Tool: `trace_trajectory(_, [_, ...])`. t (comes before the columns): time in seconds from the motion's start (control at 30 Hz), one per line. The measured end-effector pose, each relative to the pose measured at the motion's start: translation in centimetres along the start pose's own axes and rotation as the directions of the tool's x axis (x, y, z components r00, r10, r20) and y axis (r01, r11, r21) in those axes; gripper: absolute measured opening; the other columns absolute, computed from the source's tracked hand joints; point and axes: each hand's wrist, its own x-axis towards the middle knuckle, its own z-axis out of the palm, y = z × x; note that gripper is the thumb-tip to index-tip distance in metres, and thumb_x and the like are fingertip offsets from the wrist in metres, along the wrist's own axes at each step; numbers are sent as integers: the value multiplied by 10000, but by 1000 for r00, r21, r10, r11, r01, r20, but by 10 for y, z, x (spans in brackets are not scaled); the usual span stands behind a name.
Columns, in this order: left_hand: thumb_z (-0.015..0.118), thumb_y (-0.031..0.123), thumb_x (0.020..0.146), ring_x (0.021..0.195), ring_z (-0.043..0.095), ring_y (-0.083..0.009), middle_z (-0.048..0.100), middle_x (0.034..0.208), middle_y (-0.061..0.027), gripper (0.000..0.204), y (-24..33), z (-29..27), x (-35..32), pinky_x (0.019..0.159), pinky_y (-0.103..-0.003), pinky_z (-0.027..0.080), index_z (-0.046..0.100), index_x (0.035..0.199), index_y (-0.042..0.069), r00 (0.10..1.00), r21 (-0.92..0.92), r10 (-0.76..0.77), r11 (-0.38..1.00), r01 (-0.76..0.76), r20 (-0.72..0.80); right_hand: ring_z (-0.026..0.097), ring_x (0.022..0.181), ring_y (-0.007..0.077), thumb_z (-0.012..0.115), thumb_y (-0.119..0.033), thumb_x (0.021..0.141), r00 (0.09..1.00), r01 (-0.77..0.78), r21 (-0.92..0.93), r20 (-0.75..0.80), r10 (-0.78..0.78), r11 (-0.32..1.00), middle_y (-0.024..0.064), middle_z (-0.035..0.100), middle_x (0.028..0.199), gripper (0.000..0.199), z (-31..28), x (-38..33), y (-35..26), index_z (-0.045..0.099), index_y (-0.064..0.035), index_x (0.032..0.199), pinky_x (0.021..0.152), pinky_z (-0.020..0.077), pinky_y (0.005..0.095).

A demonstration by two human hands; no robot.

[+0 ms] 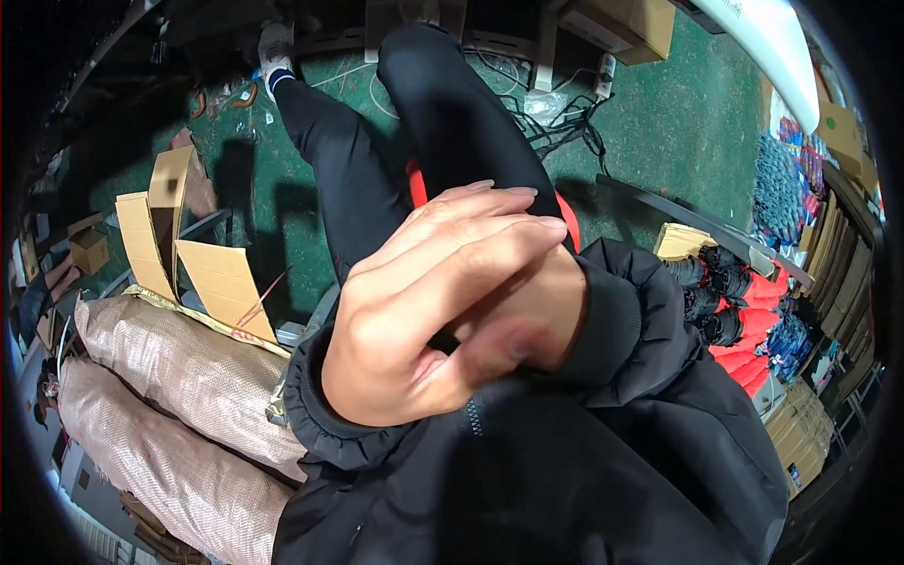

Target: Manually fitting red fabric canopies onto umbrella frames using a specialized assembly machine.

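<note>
left hand (424,287) clasped over right hand (546,301) | right's grip: can't tell | trousers (461,122) below

Jacket (612,461): black cloth, smooth, mostly matt
Cuffs (614,315): matt, knit-looking cloth
Zip (474,418): dark, toothed; metal or plastic cannot be told
Trousers (452,104): dark smooth cloth, faint sheen
Sacks (179,452): woven plastic, crinkled, slightly shiny
Carton flaps (224,278): plain matt brown cardboard
Floor (669,113): green, painted-looking, scuffed
Bag (544,106): clear plastic film, glossy, wrinkled
Cables (586,132): black, plastic-looking coating
Curved panel (767,47): white, smooth, glossy, plastic-looking
Shaggy textile (780,184): grey-blue, rough, tufted
</note>
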Motion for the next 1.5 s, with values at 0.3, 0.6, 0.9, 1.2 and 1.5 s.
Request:
trace_trajectory(0.3, [713, 64, 803, 1052, 706, -492, 726, 1019, -315, 323, 7, -4, 4, 976, -565, 512, 708, 1036, -161, 997, -69, 61, 996, -59, 39, 628, 814, 294, 646, -131, 729, 997, -69, 104, -15, 71, 992, 109, 619, 797, 170, -4, -21, -1, 632, -32, 867, 753, 485, 392])
trace_trajectory(0.6, [779, 63, 713, 1006, 713, -493, 716, 990, -316, 431, 3, -3, 2, 938, -580, 530, 679, 1055, -180, 997, -98, 74, 992, -77, -36, 634, 821, 296, 640, -131, 739, 994, -106, 182, -9, 109, 978, 117, 624, 808, 171, -8, -15, 5, 637, -25, 874, 752, 491, 393])
trace_trajectory(0.9, [812, 79, 687, 959, 709, -436, 709, 951, -279, 428, 2, -6, -1, 938, -569, 529, 692, 1033, -141, 998, -207, 45, 977, -52, -37, 640, 828, 297, 633, -132, 750, 990, -137, 251, 6, 140, 958, 126, 629, 819, 174, 1, -16, -11, 642, -18, 880, 750, 497, 394])
trace_trajectory(1.2, [865, 108, 686, 934, 691, -369, 693, 942, -237, 428, 2, -6, -3, 938, -548, 533, 698, 1025, -94, 998, -275, -11, 961, -7, -66, 645, 835, 299, 627, -133, 760, 985, -167, 318, 24, 168, 933, 134, 634, 830, 177, -5, -14, -9, 647, -11, 886, 748, 503, 395])
trace_trajectory(1.5, [837, 170, 747, 995, 700, -390, 716, 971, -239, 448, 1, -11, -1, 975, -555, 517, 700, 1071, -108, 998, -247, -61, 967, 60, 3, 651, 842, 301, 621, -134, 770, 979, -200, 392, 45, 198, 898, 142, 638, 841, 181, -9, -22, -13, 652, -4, 893, 746, 510, 395])
